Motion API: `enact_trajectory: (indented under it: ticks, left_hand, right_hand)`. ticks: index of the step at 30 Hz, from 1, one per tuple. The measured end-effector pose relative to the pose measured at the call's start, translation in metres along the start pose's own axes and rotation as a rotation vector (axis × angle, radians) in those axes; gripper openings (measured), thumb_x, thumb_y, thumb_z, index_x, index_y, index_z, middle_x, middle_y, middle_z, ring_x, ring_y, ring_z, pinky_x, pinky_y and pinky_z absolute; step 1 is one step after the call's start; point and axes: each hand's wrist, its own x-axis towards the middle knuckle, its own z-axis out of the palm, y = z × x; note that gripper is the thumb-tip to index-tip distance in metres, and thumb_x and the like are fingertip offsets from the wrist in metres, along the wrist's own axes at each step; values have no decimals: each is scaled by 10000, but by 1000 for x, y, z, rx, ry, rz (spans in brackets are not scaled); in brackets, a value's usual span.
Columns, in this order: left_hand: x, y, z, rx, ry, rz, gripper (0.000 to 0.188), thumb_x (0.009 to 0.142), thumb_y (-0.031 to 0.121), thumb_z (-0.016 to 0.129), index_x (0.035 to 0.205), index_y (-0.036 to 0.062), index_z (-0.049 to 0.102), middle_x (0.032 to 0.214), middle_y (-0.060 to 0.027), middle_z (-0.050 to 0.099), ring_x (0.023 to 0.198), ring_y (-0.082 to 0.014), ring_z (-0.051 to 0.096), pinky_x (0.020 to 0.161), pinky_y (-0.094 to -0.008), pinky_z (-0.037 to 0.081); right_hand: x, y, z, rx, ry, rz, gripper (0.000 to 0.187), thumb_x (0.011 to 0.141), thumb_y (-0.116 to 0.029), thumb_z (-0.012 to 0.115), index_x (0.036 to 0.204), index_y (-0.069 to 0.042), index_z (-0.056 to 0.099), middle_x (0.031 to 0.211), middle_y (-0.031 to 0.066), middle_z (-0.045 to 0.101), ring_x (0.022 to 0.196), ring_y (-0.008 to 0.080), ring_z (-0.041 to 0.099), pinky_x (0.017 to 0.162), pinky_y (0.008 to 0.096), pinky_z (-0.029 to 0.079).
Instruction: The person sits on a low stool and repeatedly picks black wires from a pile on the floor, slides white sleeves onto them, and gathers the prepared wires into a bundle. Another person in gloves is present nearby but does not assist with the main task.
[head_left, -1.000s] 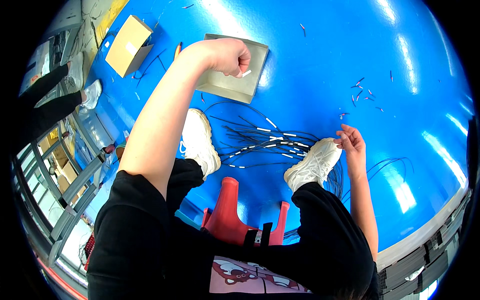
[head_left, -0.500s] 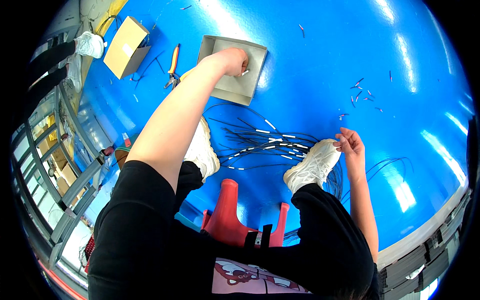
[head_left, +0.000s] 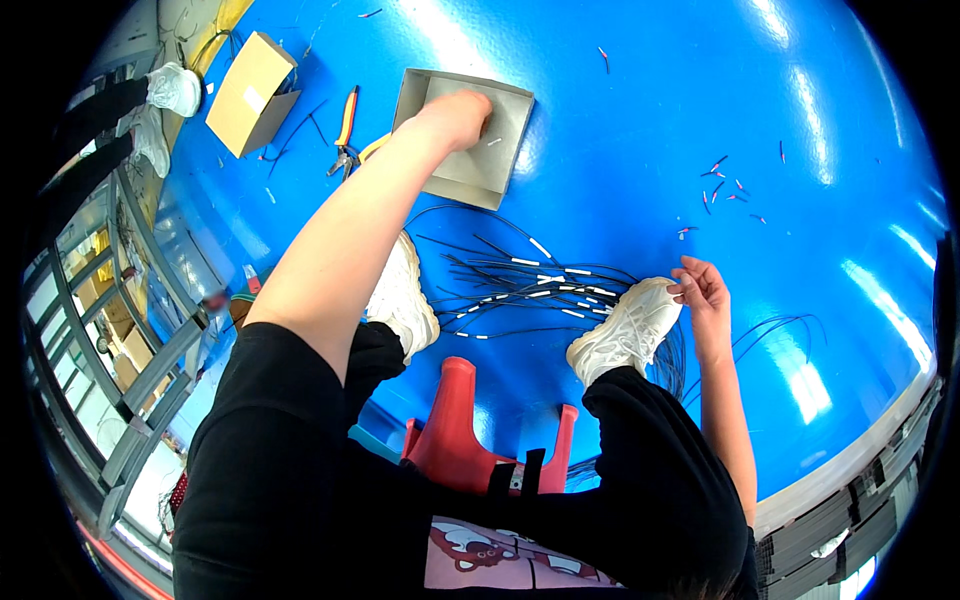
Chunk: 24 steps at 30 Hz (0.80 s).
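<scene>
My left hand (head_left: 461, 117) reaches into a shallow grey cardboard box (head_left: 466, 191) on the blue floor. Its fingers point down and are hidden behind the back of the hand. Beside them, on the bottom of the box, lies a small white tube (head_left: 495, 142). Over the toe of my right shoe (head_left: 628, 328) hovers my right hand (head_left: 703, 291), fingers loosely bent and apart, with nothing visible in them. Between my shoes spreads a bundle of thin black cables (head_left: 500, 282), several of them with white sleeves (head_left: 551, 280) on them.
Pliers with orange handles (head_left: 347, 135) lie left of the grey box, near an open brown carton (head_left: 248, 98). Short wire scraps (head_left: 717, 187) are scattered at the right. A red plastic stool (head_left: 452, 425) is under me. Another person's shoes (head_left: 174, 90) show at far left.
My left hand has shifted slightly up and left inside the grey box. The white tube that was at its fingertips now lies apart from them. My right hand stays put.
</scene>
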Motion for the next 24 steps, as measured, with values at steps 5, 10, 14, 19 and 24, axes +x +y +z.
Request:
enact_trajectory:
  ticks: [5,10,14,19,24]
  left_hand:
    - [-15,0,-15,346,145,-142,151,779,19,653,922,49,692,973,-146,692,948,-297,680,771,-373,573]
    - [-6,-15,17,619,142,-150,141,788,43,655,897,99,723,965,-103,703,921,-224,697,709,-343,583]
    - [4,-10,21,657,126,-162,115,786,75,663,858,127,736,959,-97,702,899,-207,699,664,-320,576]
    - [3,-14,21,689,141,-156,121,781,77,661,871,117,732,951,-97,696,899,-209,700,637,-317,562]
    - [-17,-5,-1,330,239,-31,150,843,67,627,986,81,670,929,-67,680,860,-160,678,702,-261,537]
  right_hand:
    - [-1,8,-2,8,-7,6,242,959,-83,547,1183,7,567,1040,91,664,829,121,633,724,249,484]
    - [-1,5,3,-10,-38,8,234,972,-92,536,1188,-9,570,1016,56,662,830,96,620,724,235,472]
    - [-4,5,1,-10,-36,6,234,972,-92,537,1188,-10,569,1006,52,663,829,98,620,722,233,470]
    - [-3,7,-1,-13,-41,11,229,971,-96,538,1182,-10,569,1006,51,662,828,97,618,724,233,468]
    - [-4,6,-2,-3,-40,4,230,969,-101,544,1178,-9,568,1005,50,662,830,97,619,725,232,469]
